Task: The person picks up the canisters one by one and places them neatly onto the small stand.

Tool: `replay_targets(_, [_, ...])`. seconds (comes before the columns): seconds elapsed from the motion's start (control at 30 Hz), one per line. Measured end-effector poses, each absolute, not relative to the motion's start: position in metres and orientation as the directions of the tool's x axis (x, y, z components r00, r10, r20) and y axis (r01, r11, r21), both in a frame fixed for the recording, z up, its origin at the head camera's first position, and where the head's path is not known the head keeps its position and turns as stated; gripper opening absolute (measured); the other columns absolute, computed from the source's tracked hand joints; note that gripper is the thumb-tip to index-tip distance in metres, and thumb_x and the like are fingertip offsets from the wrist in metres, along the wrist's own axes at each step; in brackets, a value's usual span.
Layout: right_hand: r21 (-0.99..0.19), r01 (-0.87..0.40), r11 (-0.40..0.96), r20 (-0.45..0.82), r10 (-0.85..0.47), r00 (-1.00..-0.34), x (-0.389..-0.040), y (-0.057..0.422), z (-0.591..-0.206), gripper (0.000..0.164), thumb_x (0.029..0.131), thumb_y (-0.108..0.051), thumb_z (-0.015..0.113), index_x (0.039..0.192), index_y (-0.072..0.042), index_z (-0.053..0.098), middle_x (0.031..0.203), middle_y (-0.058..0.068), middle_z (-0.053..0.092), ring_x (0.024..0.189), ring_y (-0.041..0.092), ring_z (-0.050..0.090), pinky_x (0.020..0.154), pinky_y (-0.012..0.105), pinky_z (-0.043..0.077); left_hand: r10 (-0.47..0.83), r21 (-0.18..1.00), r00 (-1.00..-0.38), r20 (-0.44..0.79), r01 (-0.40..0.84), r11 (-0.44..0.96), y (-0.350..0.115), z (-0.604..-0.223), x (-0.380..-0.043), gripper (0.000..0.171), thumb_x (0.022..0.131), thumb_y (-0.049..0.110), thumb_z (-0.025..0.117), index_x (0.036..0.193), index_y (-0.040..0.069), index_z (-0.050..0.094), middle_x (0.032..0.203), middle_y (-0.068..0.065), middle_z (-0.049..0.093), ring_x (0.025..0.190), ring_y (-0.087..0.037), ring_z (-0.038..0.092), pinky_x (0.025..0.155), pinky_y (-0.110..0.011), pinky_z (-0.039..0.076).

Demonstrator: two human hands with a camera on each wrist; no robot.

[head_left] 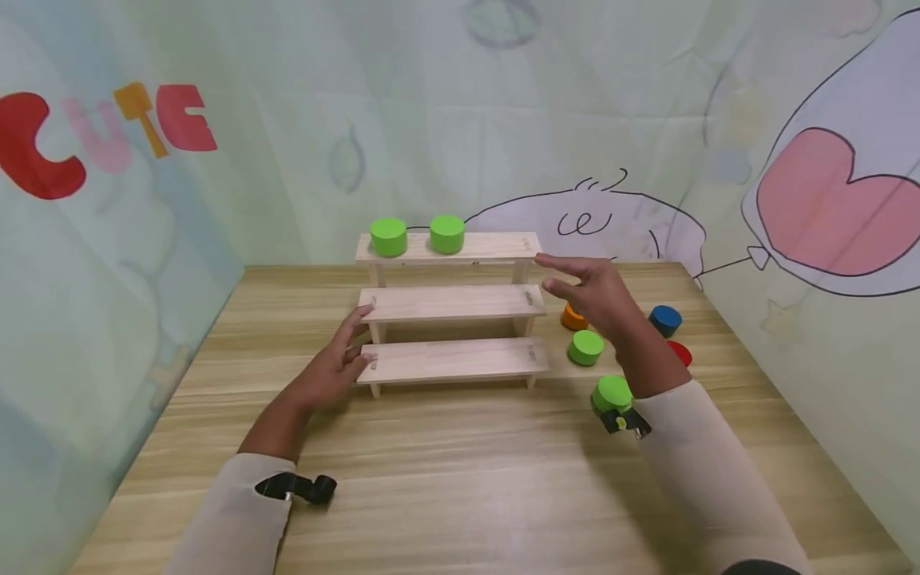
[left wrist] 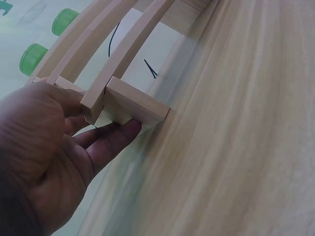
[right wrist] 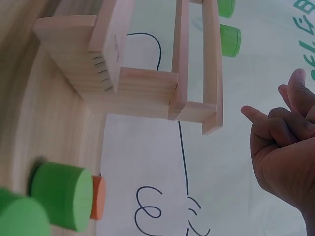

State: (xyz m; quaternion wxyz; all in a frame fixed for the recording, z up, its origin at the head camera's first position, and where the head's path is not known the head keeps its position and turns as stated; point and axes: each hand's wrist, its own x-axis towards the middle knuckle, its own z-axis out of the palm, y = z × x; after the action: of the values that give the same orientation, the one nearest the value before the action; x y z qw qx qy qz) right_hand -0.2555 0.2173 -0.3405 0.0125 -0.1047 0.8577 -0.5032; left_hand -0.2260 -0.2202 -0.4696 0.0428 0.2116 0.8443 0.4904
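Observation:
A three-tier wooden stand (head_left: 453, 358) stands on the table, two green discs (head_left: 389, 237) (head_left: 447, 234) on the left and middle of its top tier. My left hand (head_left: 334, 371) holds the stand's left end, fingertips at the middle and bottom tiers. In the left wrist view, its fingers (left wrist: 118, 142) lie against the side panel under the overhanging plank (left wrist: 93, 101). Off the top tier's right end hangs my right hand (head_left: 592, 291), nothing in it, index finger stretched toward the stand. The right wrist view shows this hand (right wrist: 290, 142) apart from the stand, its other fingers partly bent.
Right of the stand lie a green disc (head_left: 585, 348), another green disc (head_left: 613, 393), an orange disc (head_left: 573, 318), a blue disc (head_left: 665, 321) and a red disc (head_left: 680, 353), partly behind my right forearm. A printed curtain (head_left: 287, 160) borders the table (head_left: 446, 479) at the back and sides.

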Motion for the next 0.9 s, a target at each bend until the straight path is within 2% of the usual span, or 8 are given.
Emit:
replay_targets(0.07, [-0.855, -0.162, 0.493, 0.07, -0.199, -0.978, -0.249, 0.225, -0.344, 0.047, 0.106, -0.017, 0.072, 0.153, -0.023, 0.066, 0.168, 0.0, 0.055, 0.159, 0.032, 0.049, 0.118, 0.045, 0.055, 0.402, 0.847, -0.906, 0.131, 0.313, 0.43, -0.22, -0.469, -0.225, 0.081, 0.115, 0.006, 0.051, 0.176, 0.031, 0.004, 0.179, -0.032, 0.016, 0.158, -0.062, 0.034, 0.116, -0.072, 0.047])
replay_targets(0.17, [-0.839, -0.17, 0.517, 0.067, -0.212, -0.975, -0.239, 0.236, -0.348, 0.047, 0.107, -0.02, 0.073, 0.153, -0.024, 0.066, 0.163, 0.002, 0.06, 0.106, 0.024, 0.075, 0.088, 0.026, 0.063, 0.397, 0.847, -0.909, 0.127, 0.308, 0.434, -0.221, -0.468, -0.224, 0.082, 0.115, 0.007, 0.052, 0.176, 0.032, 0.004, 0.18, -0.031, 0.015, 0.158, -0.061, 0.033, 0.116, -0.072, 0.047])
replay_targets(0.23, [-0.835, -0.166, 0.524, 0.06, -0.214, -0.975, -0.233, 0.243, -0.349, 0.046, 0.106, -0.022, 0.073, 0.152, -0.025, 0.067, 0.136, 0.007, 0.074, 0.068, 0.017, 0.06, 0.064, 0.021, 0.05, 0.393, 0.846, -0.911, 0.124, 0.304, 0.438, -0.221, -0.468, -0.223, 0.082, 0.115, 0.007, 0.052, 0.176, 0.033, 0.004, 0.179, -0.032, 0.017, 0.158, -0.062, 0.034, 0.116, -0.072, 0.047])
replay_targets(0.3, [-0.845, -0.161, 0.509, 0.051, -0.224, -0.973, -0.228, 0.251, -0.35, 0.045, 0.106, -0.021, 0.075, 0.151, -0.022, 0.068, 0.115, 0.004, 0.072, 0.052, 0.015, 0.033, 0.052, 0.025, 0.035, 0.391, 0.847, -0.912, 0.123, 0.302, 0.438, -0.222, -0.467, -0.223, 0.083, 0.115, 0.007, 0.053, 0.176, 0.034, 0.004, 0.179, -0.032, 0.017, 0.158, -0.062, 0.034, 0.116, -0.072, 0.047])
replay_targets(0.4, [-0.857, -0.149, 0.493, 0.026, -0.249, -0.968, -0.222, 0.265, -0.354, 0.045, 0.105, -0.018, 0.075, 0.149, -0.021, 0.069, 0.105, 0.001, 0.068, 0.051, 0.009, 0.034, 0.051, 0.024, 0.033, 0.391, 0.85, -0.913, 0.117, 0.296, 0.437, -0.223, -0.468, -0.224, 0.082, 0.115, 0.008, 0.052, 0.176, 0.035, 0.004, 0.179, -0.031, 0.017, 0.158, -0.061, 0.034, 0.116, -0.072, 0.047])
replay_targets(0.63, [-0.883, -0.122, 0.453, -0.006, -0.272, -0.962, -0.211, 0.293, -0.367, 0.049, 0.101, -0.014, 0.08, 0.149, -0.014, 0.069, 0.118, 0.005, 0.07, 0.052, 0.011, 0.033, 0.052, 0.023, 0.035, 0.403, 0.851, -0.906, 0.128, 0.309, 0.425, -0.223, -0.468, -0.226, 0.082, 0.115, 0.007, 0.052, 0.176, 0.033, 0.005, 0.181, -0.028, 0.014, 0.163, -0.058, 0.027, 0.12, -0.072, 0.042])
replay_targets(0.8, [-0.872, -0.099, 0.479, -0.033, -0.259, -0.965, -0.201, 0.312, -0.377, 0.053, 0.098, -0.011, 0.082, 0.149, -0.007, 0.067, 0.152, 0.016, 0.064, 0.076, 0.008, 0.059, 0.068, 0.023, 0.054, 0.409, 0.847, -0.902, 0.138, 0.322, 0.424, -0.222, -0.469, -0.229, 0.081, 0.115, 0.007, 0.052, 0.176, 0.032, 0.005, 0.182, -0.026, 0.012, 0.164, -0.057, 0.025, 0.121, -0.072, 0.04])
replay_targets(0.9, [-0.856, -0.093, 0.509, -0.045, -0.252, -0.967, -0.198, 0.322, -0.384, 0.052, 0.096, -0.01, 0.084, 0.146, -0.007, 0.07, 0.136, 0.008, 0.074, 0.077, 0.01, 0.055, 0.063, 0.023, 0.05, 0.41, 0.846, -0.902, 0.133, 0.318, 0.428, -0.221, -0.469, -0.228, 0.082, 0.115, 0.006, 0.052, 0.176, 0.032, 0.004, 0.181, -0.028, 0.012, 0.162, -0.059, 0.027, 0.12, -0.072, 0.042])
